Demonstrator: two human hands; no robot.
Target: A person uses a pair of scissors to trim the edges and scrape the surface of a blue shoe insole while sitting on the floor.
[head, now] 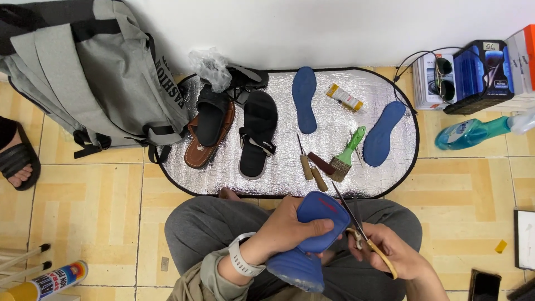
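Left hand (290, 228) grips a blue insole (312, 234), likely light, soft, bendy, best pinched mid-length; right hand (390, 253) closed on scissors (356, 223), blades at its edge.

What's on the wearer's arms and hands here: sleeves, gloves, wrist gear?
Both hands are bare, no gloves. The left hand has a white perforated-strap wristwatch at the wrist, with an olive-khaki sleeve cuff pushed up just behind it. The right hand and its forearm show no sleeve, watch or rings.
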